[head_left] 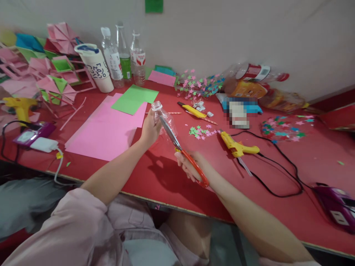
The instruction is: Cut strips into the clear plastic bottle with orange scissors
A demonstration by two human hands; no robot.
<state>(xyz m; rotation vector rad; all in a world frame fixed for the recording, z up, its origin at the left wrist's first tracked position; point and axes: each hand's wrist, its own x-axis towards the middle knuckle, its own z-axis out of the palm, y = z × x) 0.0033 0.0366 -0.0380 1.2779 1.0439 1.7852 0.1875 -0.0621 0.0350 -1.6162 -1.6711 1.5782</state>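
Note:
My left hand (150,129) is closed around the upper part of a clear plastic bottle (169,120), its open neck pointing up and toward the wall. Orange-handled scissors (191,160) are gripped in my right hand (188,168). Their blades look closed or nearly so and lie across the bottle just below the neck; whether they touch the plastic I cannot tell. The bottle's lower end is see-through and hard to make out. Behind it lies a yellow utility knife (195,111). Loose paper stars (201,132) are scattered to its right.
Pink sheets (102,129) and a green sheet (134,99) lie at left. A yellow glue gun (237,145) with a black cord sits at right, near a purple power strip (335,207). Upright bottles (138,59), a white tumbler (95,68) and paper models (55,88) stand behind.

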